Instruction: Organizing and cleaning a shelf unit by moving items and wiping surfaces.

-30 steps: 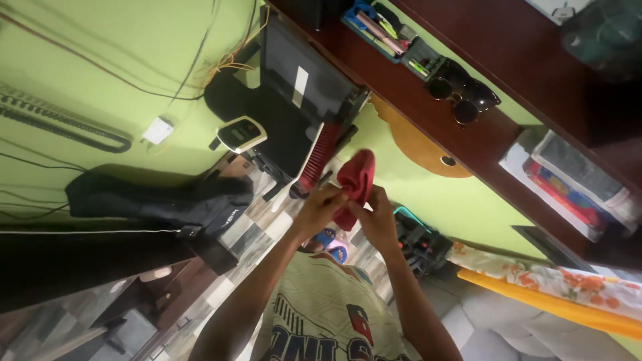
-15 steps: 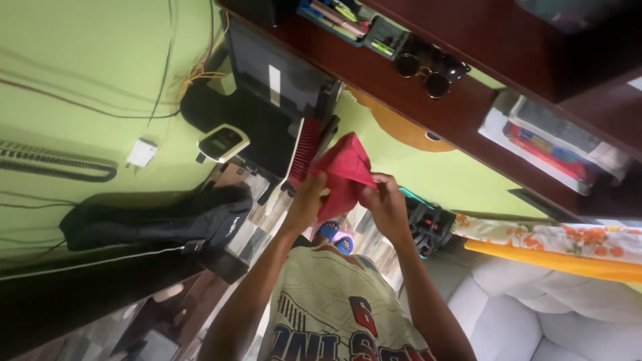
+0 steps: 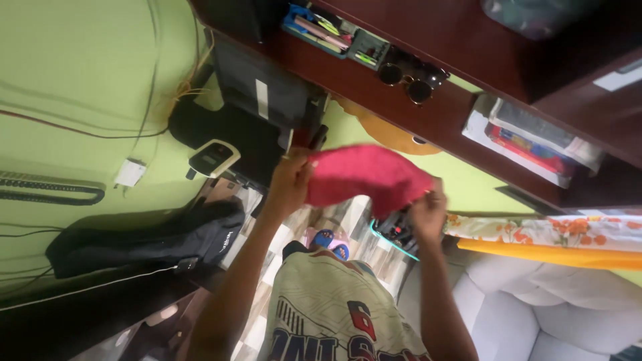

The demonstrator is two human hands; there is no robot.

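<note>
A red cloth (image 3: 364, 176) is stretched out flat between my two hands in front of my chest. My left hand (image 3: 289, 179) grips its left edge, my right hand (image 3: 428, 208) grips its right edge. The cloth hides part of a dark device (image 3: 394, 230) with a teal edge. Below my arms I see my pale printed shirt (image 3: 331, 314).
A dark wooden shelf (image 3: 401, 100) carries sunglasses (image 3: 409, 79) and a tray of pens (image 3: 321, 30). Books (image 3: 528, 137) lie lower right of it. A black bag (image 3: 147, 234), a white handset (image 3: 212, 158), a black box (image 3: 261, 90) and cables on a green wall (image 3: 80, 67). A grey sofa (image 3: 535, 307) with flowered fabric (image 3: 555, 234).
My hands have moved apart and the red cloth, bunched a second ago, is now spread wide between them. The view has shifted, so the shelf sits higher.
</note>
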